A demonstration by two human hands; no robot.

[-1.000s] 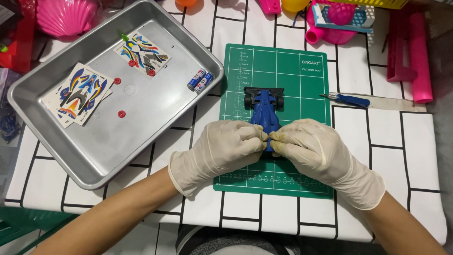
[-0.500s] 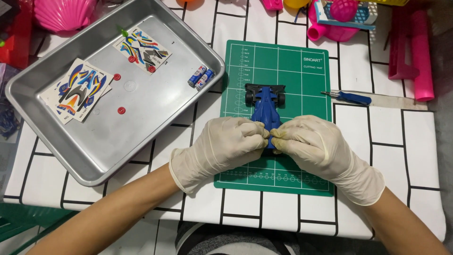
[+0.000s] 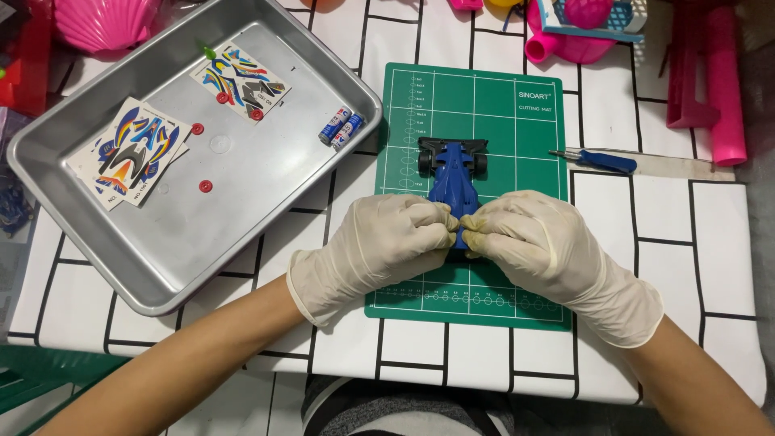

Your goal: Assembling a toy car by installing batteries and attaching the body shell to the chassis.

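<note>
A blue toy race car (image 3: 453, 179) with black wheels lies on a green cutting mat (image 3: 500, 105), nose end toward me. My left hand (image 3: 387, 242) and my right hand (image 3: 533, 242), both in pale latex gloves, pinch the car's near end from either side, fingertips meeting over it. The near part of the car is hidden under my fingers.
A metal tray (image 3: 242, 194) at left holds two sticker sheets (image 3: 133, 153), two small batteries (image 3: 341, 127) and several small red discs. A blue-handled screwdriver (image 3: 601, 160) lies right of the mat. Pink plastic toys crowd the far edge of the white tiled table.
Both hands stay clamped on the car's near end; hands and car have barely moved.
</note>
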